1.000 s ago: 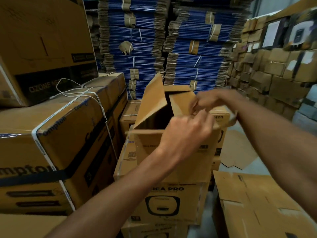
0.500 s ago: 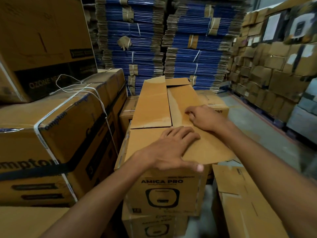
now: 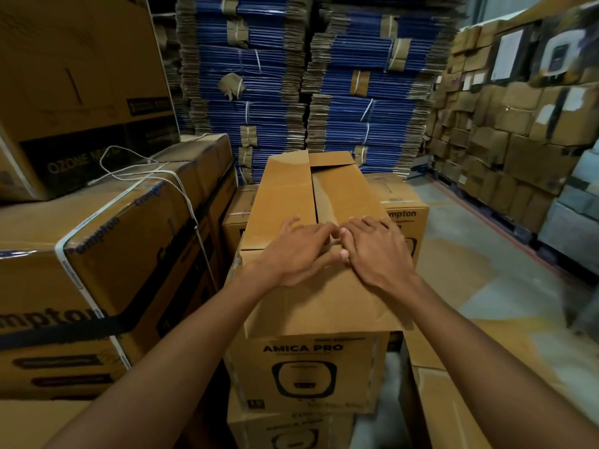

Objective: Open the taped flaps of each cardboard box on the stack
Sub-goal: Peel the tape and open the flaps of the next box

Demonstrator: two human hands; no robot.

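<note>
Box [image 3: 311,367]: centre frame, flaps [image 3: 285,196] lying flat, seam looks untaped.
Left hand [image 3: 298,254]: spread, pressing flaps.
Right hand [image 3: 376,251]: spread, pressing flaps.
Remaining: lower box [image 3: 291,429] looks unopened.

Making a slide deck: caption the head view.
Left hand and right hand rest on the flaps of the top AMICA PRO box.

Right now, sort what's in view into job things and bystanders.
Job: top box, its flaps, box below, left hand, right hand, both flat on the flaps.
Lying about: blue cartons, strapped box, Ozone box, box wall.
</note>
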